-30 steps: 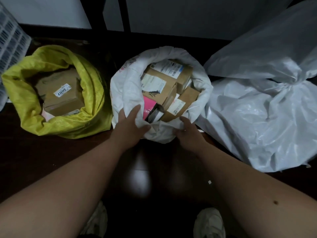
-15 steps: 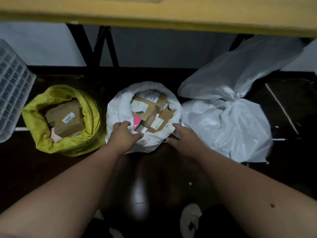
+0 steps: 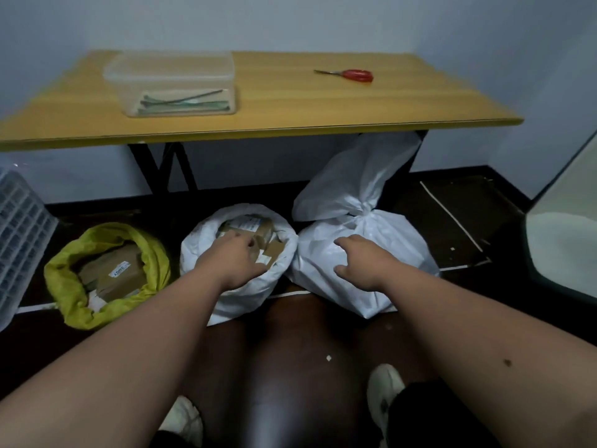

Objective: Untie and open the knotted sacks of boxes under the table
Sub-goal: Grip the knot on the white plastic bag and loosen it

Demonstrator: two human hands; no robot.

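Note:
Three sacks stand on the dark floor below the wooden table (image 3: 323, 124). The yellow sack (image 3: 64, 286) at left is open with cardboard boxes showing. The middle white sack (image 3: 200, 250) is open too, rim rolled down, boxes inside. The right white sack (image 3: 403, 240) is tied, its knot (image 3: 365, 210) at the neck with loose material standing above. My left hand (image 3: 232, 260) hovers over the middle sack's mouth, fingers loosely curled, holding nothing. My right hand (image 3: 361, 260) is spread over the front of the tied sack, below the knot.
On the table lie red-handled scissors (image 3: 352, 75) and a clear plastic tub (image 3: 174, 82) with thin strips inside. A white lattice crate (image 3: 19, 240) stands at far left. A pale panel (image 3: 565, 237) leans at right. My shoes (image 3: 384, 392) are on the floor below.
The view has pulled back and up, showing the tabletop. Both hands left the middle sack's front rim; my right hand moved right onto the tied sack, my left rose over the open mouth.

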